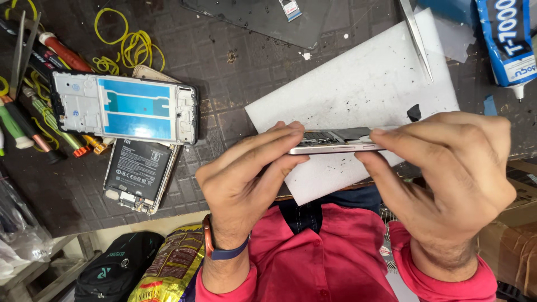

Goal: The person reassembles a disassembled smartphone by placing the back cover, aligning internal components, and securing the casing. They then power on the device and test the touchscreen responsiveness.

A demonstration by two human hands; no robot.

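A thin phone body [335, 142] with a silver edge is held edge-on between both hands above a white sheet [358, 89]. My left hand [246, 179] grips its left end with fingers above and thumb below. My right hand [447, 173] pinches its right end the same way. A phone frame with blue film [126, 107] lies at the left on the dark cutting mat [224, 61]. Beneath that frame lies an opened phone with a black battery [140, 170].
Yellow rubber bands [131, 47] and several screwdrivers [39, 106] lie at the far left. A blue-and-white glue tube [506, 42] is at the top right, tweezers [417, 36] rest on the white sheet, and a dark glass panel [263, 17] lies at the top. Bags [140, 268] sit below the table edge.
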